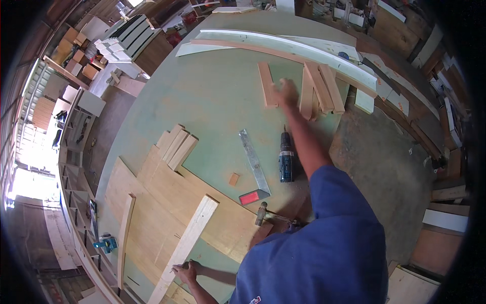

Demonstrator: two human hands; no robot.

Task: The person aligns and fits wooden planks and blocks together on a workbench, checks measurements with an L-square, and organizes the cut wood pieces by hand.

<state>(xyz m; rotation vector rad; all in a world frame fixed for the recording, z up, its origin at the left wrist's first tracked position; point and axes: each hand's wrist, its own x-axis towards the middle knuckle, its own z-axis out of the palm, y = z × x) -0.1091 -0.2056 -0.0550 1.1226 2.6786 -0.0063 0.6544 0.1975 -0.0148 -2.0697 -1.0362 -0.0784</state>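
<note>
My left hand [186,272] is low in the view, at the right edge of a long pale wooden board [195,228]. Its fingers are curled, with something small and dark by them that I cannot make out. At the far side of the table, my right hand [286,93] reaches between a single short reddish wooden strip [265,83] and a loose pile of similar strips [320,88]. Its fingers are at the single strip's right edge; blur hides whether they grip it. Beside my right forearm lies a cordless drill [286,159].
A try square [254,162], a hammer [261,214] and a small wood offcut [234,179] lie mid-table. Stacked short blocks [177,147] rest on a plywood sheet [147,185]. A blue-green power tool [106,243] sits left. A long white-edged board [288,48] runs along the far side.
</note>
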